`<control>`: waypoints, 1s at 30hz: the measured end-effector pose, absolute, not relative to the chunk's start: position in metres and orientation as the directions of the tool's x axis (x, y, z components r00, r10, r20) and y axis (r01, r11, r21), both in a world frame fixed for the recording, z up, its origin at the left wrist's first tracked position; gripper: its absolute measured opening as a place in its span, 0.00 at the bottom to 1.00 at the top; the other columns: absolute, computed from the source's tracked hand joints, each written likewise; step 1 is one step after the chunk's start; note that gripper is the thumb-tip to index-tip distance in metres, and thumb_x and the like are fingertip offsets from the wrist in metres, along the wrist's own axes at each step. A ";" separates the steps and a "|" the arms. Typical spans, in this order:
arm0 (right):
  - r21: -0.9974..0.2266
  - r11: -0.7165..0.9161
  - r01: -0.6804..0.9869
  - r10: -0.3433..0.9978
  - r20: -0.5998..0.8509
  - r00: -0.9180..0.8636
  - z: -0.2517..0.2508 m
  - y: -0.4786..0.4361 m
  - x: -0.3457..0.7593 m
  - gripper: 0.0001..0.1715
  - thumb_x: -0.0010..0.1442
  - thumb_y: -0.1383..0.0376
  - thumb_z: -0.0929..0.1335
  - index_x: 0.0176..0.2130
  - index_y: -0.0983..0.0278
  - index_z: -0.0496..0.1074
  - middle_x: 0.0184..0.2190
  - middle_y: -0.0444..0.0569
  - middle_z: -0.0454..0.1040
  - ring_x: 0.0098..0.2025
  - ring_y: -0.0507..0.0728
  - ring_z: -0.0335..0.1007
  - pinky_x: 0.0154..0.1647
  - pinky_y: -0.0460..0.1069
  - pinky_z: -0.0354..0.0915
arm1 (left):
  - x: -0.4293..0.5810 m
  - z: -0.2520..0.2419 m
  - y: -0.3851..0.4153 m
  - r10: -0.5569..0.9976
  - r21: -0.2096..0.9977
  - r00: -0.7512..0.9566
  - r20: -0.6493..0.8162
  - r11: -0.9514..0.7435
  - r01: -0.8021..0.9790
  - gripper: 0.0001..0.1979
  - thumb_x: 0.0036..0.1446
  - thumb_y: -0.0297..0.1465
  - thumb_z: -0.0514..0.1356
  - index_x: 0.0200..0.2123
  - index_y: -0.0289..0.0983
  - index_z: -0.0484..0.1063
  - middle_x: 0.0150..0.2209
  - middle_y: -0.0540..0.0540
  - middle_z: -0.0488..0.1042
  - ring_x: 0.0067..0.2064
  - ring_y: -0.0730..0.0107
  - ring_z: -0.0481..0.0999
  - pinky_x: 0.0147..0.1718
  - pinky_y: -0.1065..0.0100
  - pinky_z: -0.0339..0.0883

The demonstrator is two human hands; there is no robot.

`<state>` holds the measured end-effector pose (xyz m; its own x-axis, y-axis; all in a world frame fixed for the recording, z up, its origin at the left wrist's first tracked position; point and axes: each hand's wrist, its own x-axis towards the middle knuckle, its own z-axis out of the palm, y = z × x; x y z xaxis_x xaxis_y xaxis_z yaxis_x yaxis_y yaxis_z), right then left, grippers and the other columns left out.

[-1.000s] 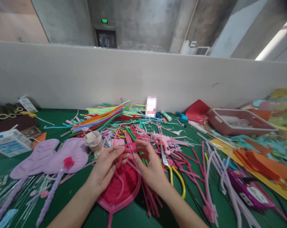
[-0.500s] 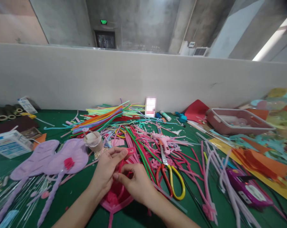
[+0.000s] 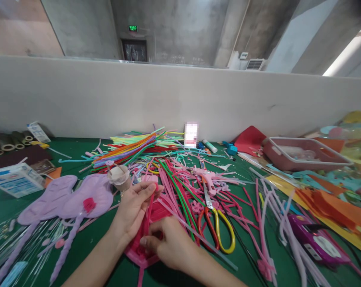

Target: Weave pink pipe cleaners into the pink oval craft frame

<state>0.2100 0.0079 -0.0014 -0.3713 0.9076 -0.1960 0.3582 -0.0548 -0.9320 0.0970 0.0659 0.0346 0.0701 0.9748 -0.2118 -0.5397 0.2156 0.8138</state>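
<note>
My left hand point(image 3: 134, 207) pinches the top of a dark pink pipe cleaner point(image 3: 147, 213) that runs down toward my right hand. My right hand point(image 3: 167, 243) is closed in a pinch low on the same pipe cleaner, pressed onto a pink leaf-shaped felt piece point(image 3: 140, 249) lying on the green table point(image 3: 99, 255). Both hands sit close together at the near middle of the table. A heap of coloured pipe cleaners point(image 3: 144, 149) lies just beyond them.
Red-and-yellow scissors point(image 3: 217, 227) and a pink glue gun point(image 3: 207, 179) lie right of my hands. Purple felt wings point(image 3: 66, 195) and a paper cup point(image 3: 119, 177) lie to the left. A pink tray point(image 3: 306, 153), orange felt sheets point(image 3: 330, 207) and a purple device point(image 3: 318, 243) fill the right side. A grey wall point(image 3: 168, 95) backs the table.
My right hand dropped from beside the left hand down onto the pink felt piece, nearer to me. The small pink loop held up earlier is no longer seen. The left hand stayed nearly in place.
</note>
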 end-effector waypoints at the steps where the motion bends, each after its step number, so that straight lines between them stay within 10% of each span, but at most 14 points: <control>1: -0.939 -0.049 0.340 0.913 -0.180 -0.365 -0.003 0.007 0.209 0.11 0.56 0.65 0.70 0.24 0.64 0.77 0.19 0.44 0.75 0.20 0.51 0.68 0.20 0.43 0.56 | 0.097 0.034 0.066 0.975 0.813 0.067 -0.212 0.214 -0.542 0.16 0.32 0.30 0.77 0.27 0.32 0.79 0.25 0.46 0.81 0.31 0.68 0.82 0.37 0.72 0.75; 8: -0.954 0.067 0.291 0.932 -0.044 -0.360 0.007 0.013 0.216 0.12 0.55 0.64 0.71 0.22 0.63 0.75 0.18 0.42 0.75 0.21 0.52 0.69 0.21 0.44 0.58 | 0.096 0.035 0.067 0.983 0.823 0.016 -0.180 0.160 -0.546 0.17 0.37 0.31 0.76 0.32 0.33 0.78 0.28 0.46 0.82 0.34 0.67 0.82 0.40 0.70 0.75; 14: -0.948 0.172 0.268 0.976 0.126 -0.180 0.028 0.029 0.234 0.12 0.61 0.60 0.69 0.45 0.62 0.74 0.39 0.49 0.80 0.40 0.58 0.76 0.40 0.50 0.67 | 0.101 0.041 0.061 0.991 0.881 0.059 -0.118 0.132 -0.455 0.15 0.44 0.34 0.73 0.34 0.35 0.75 0.31 0.46 0.83 0.36 0.64 0.82 0.38 0.68 0.75; 23: -0.337 0.407 0.849 0.741 0.666 -0.090 0.033 0.028 0.248 0.05 0.58 0.68 0.71 0.32 0.57 0.75 0.38 0.46 0.79 0.52 0.68 0.61 0.56 0.70 0.41 | 0.105 0.031 0.062 0.985 0.860 0.055 -0.162 0.168 -0.481 0.16 0.44 0.33 0.73 0.35 0.36 0.73 0.33 0.48 0.81 0.37 0.69 0.81 0.37 0.73 0.72; 26: -0.495 0.404 0.769 0.668 0.734 0.121 0.031 0.022 0.239 0.04 0.61 0.68 0.68 0.36 0.61 0.74 0.38 0.52 0.75 0.45 0.62 0.66 0.48 0.61 0.57 | 0.106 0.032 0.063 0.976 0.811 0.017 -0.216 0.189 -0.553 0.15 0.44 0.33 0.73 0.34 0.38 0.73 0.34 0.49 0.81 0.39 0.69 0.80 0.35 0.74 0.72; 30: -0.943 0.216 0.251 0.964 0.248 0.100 0.017 0.018 0.218 0.12 0.59 0.59 0.68 0.28 0.62 0.67 0.22 0.44 0.69 0.23 0.52 0.64 0.25 0.47 0.61 | 0.106 0.046 0.057 0.976 0.814 -0.017 -0.216 0.171 -0.556 0.11 0.46 0.32 0.71 0.32 0.41 0.74 0.37 0.48 0.81 0.44 0.65 0.80 0.34 0.74 0.72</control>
